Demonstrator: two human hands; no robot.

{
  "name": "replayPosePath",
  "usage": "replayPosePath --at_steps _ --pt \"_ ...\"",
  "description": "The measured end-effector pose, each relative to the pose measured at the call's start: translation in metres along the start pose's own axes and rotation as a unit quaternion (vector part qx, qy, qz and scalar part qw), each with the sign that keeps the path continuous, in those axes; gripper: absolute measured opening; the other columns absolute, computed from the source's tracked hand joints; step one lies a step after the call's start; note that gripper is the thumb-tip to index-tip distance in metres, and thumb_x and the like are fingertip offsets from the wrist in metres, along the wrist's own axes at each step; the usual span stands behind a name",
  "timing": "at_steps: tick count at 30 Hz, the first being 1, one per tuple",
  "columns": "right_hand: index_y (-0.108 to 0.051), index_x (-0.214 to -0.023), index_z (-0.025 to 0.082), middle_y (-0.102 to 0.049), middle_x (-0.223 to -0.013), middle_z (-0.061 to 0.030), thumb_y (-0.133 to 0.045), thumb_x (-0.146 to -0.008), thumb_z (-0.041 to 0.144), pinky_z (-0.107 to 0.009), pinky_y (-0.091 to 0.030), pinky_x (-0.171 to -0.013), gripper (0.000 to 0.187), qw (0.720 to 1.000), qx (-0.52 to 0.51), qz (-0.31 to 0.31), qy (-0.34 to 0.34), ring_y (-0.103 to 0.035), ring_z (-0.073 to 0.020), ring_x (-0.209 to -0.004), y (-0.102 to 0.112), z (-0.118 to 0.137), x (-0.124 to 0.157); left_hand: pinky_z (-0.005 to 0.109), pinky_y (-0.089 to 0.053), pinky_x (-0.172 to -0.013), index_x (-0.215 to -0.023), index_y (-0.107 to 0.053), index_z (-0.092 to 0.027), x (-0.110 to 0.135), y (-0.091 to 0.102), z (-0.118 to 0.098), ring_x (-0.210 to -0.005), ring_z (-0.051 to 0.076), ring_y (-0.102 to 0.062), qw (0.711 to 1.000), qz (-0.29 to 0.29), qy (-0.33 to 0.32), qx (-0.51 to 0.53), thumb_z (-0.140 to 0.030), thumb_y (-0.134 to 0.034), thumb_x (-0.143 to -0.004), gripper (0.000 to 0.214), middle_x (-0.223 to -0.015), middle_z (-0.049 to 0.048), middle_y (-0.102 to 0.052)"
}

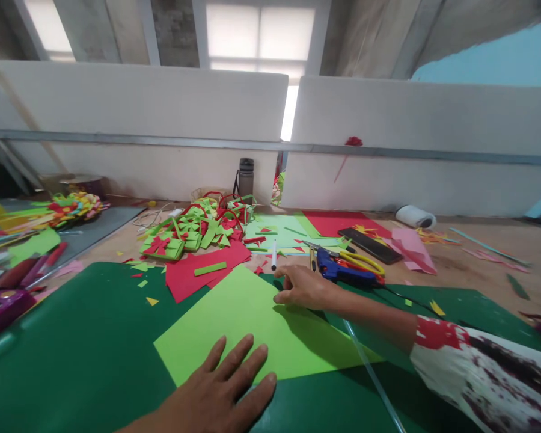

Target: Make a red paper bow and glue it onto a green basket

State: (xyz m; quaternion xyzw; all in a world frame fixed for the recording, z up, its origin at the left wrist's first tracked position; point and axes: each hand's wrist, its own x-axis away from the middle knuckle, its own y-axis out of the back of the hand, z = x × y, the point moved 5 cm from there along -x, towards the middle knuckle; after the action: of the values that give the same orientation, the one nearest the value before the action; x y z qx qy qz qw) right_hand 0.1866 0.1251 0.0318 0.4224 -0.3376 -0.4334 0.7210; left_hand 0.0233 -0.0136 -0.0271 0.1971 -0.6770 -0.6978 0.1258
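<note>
A light green paper sheet [234, 319] lies at an angle on the dark green mat [94, 337]. My left hand [220, 385] is flat with spread fingers over its near edge. Over the sheet's far right edge is my right hand [304, 287], fingers bent forward, thumb apart from the index finger, nothing visible between them. Just beyond its fingertips a white marker with a dark end [274, 255] points away from me. To the right of that hand are a blue glue gun [342, 267] and yellow-handled scissors [365, 263]. A clear glue stick [374, 376] crosses the sheet's right corner.
Behind the sheet lie red paper [184, 279] and a pile of green and red paper pieces [198, 225]. A dark phone [369, 245], pink paper [412, 249] and a white roll [415, 216] are farther right. A bottle [246, 177] stands against the white panel [162, 108].
</note>
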Motion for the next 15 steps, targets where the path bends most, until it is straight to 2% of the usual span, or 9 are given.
replayPosePath --at_steps 4,6,8,12,15 --pt "-0.068 -0.086 0.013 -0.062 -0.066 -0.0023 -0.074 -0.059 0.036 -0.027 -0.035 -0.052 0.036 0.998 -0.048 0.039 -0.033 -0.054 -0.0174 -0.06 -0.005 -0.005 -0.002 0.052 -0.038 -0.099 -0.137 -0.041 -0.019 0.003 0.001 -0.005 -0.123 0.036 -0.046 0.996 -0.066 -0.019 -0.054 -0.031 -0.042 -0.097 0.042 -0.137 0.0167 -0.046" --pt "-0.066 -0.071 0.015 -0.055 -0.056 0.0012 -0.074 -0.059 0.038 -0.025 -0.031 -0.047 0.027 0.993 -0.087 0.062 -0.052 -0.048 -0.0139 -0.053 -0.009 -0.01 -0.001 0.052 -0.037 -0.1 -0.136 -0.042 -0.019 0.005 -0.005 -0.005 -0.123 0.036 -0.047 0.993 -0.095 -0.02 -0.073 -0.031 -0.04 -0.097 0.04 -0.137 0.0157 -0.046" --pt "-0.06 -0.06 0.017 -0.048 -0.048 0.0041 -0.073 -0.059 0.039 -0.024 -0.029 -0.043 0.026 0.985 -0.133 0.086 -0.071 -0.042 -0.0108 -0.047 -0.013 -0.012 0.0 0.052 -0.037 -0.099 -0.136 -0.041 -0.02 0.006 -0.011 -0.003 -0.123 0.036 -0.046 0.99 -0.11 -0.019 -0.085 -0.033 -0.038 -0.098 0.041 -0.138 0.015 -0.045" --pt "-0.047 -0.053 0.019 -0.039 -0.044 0.0088 -0.076 -0.057 0.036 -0.021 -0.03 -0.04 0.033 0.968 -0.22 0.086 -0.089 -0.037 -0.0075 -0.043 -0.01 -0.01 0.004 0.051 -0.04 -0.097 -0.136 -0.042 -0.021 0.006 -0.009 -0.004 -0.121 0.036 -0.049 0.991 -0.097 -0.019 -0.089 -0.033 -0.038 -0.098 0.04 -0.136 0.0156 -0.047" --pt "-0.053 -0.062 0.018 -0.044 -0.048 0.0093 -0.08 -0.05 0.03 -0.019 -0.03 -0.038 0.032 0.955 -0.272 0.072 -0.092 -0.04 -0.0068 -0.045 -0.008 -0.009 0.009 0.049 -0.044 -0.094 -0.136 -0.041 -0.022 0.004 -0.001 -0.003 -0.12 0.035 -0.05 0.994 -0.073 -0.013 -0.078 -0.036 -0.041 -0.096 0.043 -0.135 0.0152 -0.049"
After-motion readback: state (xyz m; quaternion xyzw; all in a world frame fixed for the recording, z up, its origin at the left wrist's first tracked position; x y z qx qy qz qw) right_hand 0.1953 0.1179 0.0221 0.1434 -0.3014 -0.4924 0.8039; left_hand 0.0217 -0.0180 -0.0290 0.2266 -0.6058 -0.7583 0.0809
